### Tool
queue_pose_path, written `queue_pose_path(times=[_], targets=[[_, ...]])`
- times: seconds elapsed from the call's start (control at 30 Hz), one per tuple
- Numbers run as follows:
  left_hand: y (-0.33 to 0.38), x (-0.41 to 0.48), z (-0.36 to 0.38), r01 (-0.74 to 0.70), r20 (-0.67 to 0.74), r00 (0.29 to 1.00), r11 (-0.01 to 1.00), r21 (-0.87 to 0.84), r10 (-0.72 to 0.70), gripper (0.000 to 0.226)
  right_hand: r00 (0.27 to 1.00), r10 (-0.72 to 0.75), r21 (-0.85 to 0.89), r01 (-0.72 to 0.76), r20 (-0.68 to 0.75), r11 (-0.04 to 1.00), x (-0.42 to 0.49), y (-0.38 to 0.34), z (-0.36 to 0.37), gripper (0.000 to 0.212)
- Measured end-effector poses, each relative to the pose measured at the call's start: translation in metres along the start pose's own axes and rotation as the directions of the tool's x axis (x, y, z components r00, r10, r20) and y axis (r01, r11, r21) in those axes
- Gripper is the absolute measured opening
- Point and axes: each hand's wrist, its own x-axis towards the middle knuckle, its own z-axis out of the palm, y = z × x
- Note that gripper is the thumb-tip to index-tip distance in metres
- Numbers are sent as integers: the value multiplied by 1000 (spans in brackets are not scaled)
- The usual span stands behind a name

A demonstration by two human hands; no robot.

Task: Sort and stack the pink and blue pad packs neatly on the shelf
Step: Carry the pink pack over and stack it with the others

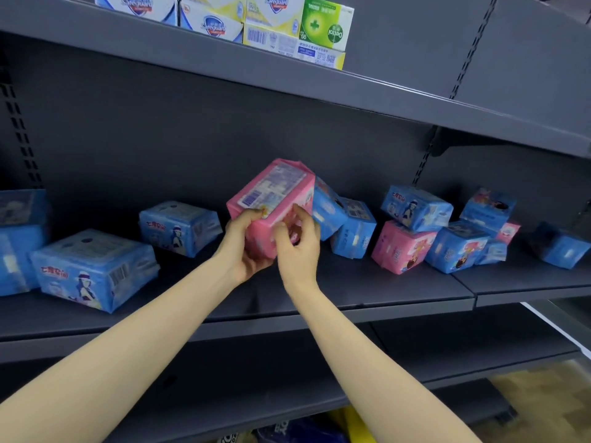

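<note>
Early | we are clasping pink pack, left grip and right grip curling round it | 3 o'clock heap lying unsorted

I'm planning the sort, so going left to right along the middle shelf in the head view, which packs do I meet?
From the left: blue stack, large blue pack, smaller blue pack, held pink pack, leaning blue packs, shelf pink pack, far-right blue pack. The jumble between the last two overlaps too much to order.
</note>
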Motion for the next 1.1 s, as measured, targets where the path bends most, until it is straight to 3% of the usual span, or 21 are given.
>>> queue_pose_path(times=[0.1,0.2,0.33,0.6,0.73,0.87,0.97,1.1], targets=[[-1,-2,0,-97,75,992,993,-66,102,68,997,12,32,-15,80,999,0,-3,12,66],[4,-5,-4,-132,87,988,989,70,126,78,995,63,174,-76,84,982,6,-12,17,59],[11,-10,-11,-118,34,993,971,208,113,54,955,295,344,-271,-19,899,24,-17,18,43],[8,-10,-25,-157,32,987,895,417,158,18,788,616,533,-527,13,662,38,-9,5,18],[8,2,-36,-126,-73,980,855,503,188,55,676,726,480,-683,130,550,38,-5,-7,62],[19,8,-47,-167,-128,956,849,502,264,97,643,731,400,-747,230,531,40,-1,-24,35],[34,8,-54,-152,-34,979,834,531,200,104,618,734,350,-779,281,521,45,3,-37,34],[49,1,-62,-147,248,969,770,621,-14,116,587,738,260,-810,334,526,47,7,-46,34]])
